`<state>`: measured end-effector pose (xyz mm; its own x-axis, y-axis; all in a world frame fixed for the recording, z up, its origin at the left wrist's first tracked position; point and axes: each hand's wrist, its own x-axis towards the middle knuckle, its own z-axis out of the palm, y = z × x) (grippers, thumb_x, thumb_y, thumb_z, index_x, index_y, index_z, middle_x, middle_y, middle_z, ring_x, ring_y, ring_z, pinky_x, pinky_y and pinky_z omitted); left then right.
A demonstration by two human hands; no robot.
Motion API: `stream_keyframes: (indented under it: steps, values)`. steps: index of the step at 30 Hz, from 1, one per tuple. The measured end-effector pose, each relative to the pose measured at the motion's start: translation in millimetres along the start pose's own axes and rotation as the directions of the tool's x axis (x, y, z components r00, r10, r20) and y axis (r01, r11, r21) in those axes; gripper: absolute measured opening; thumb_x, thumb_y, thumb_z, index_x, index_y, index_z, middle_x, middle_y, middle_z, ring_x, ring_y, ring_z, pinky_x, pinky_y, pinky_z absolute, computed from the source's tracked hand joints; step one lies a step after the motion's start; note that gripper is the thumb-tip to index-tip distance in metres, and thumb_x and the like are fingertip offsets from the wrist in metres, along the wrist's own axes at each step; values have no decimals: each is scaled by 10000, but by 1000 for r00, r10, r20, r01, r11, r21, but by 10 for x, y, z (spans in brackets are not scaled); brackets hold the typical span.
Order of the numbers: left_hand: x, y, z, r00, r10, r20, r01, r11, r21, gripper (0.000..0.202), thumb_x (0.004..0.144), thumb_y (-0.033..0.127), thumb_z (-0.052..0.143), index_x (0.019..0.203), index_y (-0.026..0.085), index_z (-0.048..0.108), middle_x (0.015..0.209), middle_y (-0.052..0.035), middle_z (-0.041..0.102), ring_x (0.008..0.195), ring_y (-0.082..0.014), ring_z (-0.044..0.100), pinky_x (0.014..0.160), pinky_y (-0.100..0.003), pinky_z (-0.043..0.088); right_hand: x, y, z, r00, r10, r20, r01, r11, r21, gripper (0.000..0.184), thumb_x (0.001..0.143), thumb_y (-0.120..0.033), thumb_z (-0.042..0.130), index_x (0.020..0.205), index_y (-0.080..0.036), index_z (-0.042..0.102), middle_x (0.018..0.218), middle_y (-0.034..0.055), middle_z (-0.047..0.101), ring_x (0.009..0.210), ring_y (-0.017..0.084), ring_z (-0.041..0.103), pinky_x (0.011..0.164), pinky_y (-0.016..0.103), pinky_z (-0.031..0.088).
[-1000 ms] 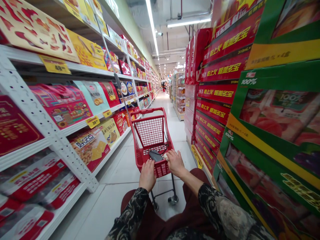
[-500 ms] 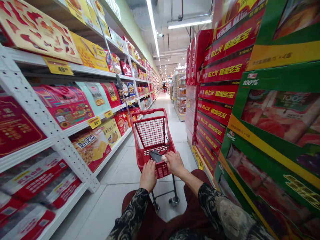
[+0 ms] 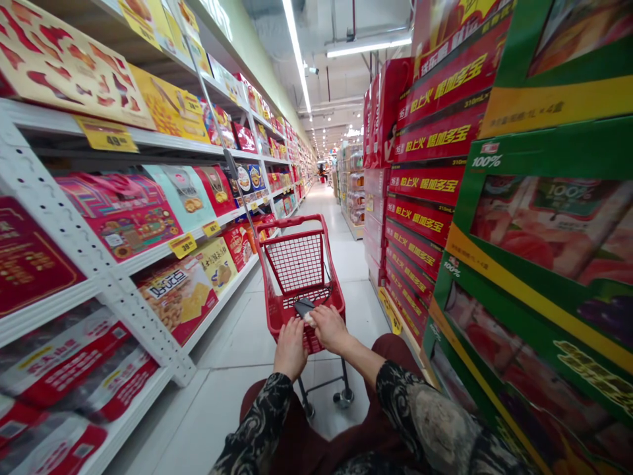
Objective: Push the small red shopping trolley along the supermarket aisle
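Note:
A small red shopping cart (image 3: 270,290) stands right in front of me, with a mesh panel at its far side. My left hand (image 3: 291,343) rests on its near rim, fingers curled over the edge. Beside it, my right hand (image 3: 330,328) is closed around a crumpled white wad (image 3: 309,319), which looks like tissue, just above the same rim. A dark grey flat object (image 3: 302,306) lies in the cart with a black cord (image 3: 324,292) near it; the hands partly cover the object.
White shelves (image 3: 148,260) of boxed snacks and gift packs line the left side. Stacked red drink cartons (image 3: 425,175) and green juice cartons (image 3: 534,218) rise close on the right. The tiled aisle (image 3: 324,204) runs ahead, with a distant person far down it.
My right hand has moved left with the white wad, closer to my left hand. My left hand stays on the cart's rim. The view has shifted slightly.

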<state>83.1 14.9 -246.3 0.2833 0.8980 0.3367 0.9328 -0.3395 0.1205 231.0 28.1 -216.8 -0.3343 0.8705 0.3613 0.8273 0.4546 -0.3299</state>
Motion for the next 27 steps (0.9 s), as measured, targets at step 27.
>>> stream_keyframes:
  steps: [27]
  values:
    - [5,35,-23,1000,-16,11,16,999,-47,602,658,80,479,1256,92,414,1332,-138,474,1291,-244,354,1086,-446,242,6,-105,-85,998,43,34,-44,999,29,327,794,-151,457,1098,-212,563,1082,58,612,1051,193,506,992,404,229]
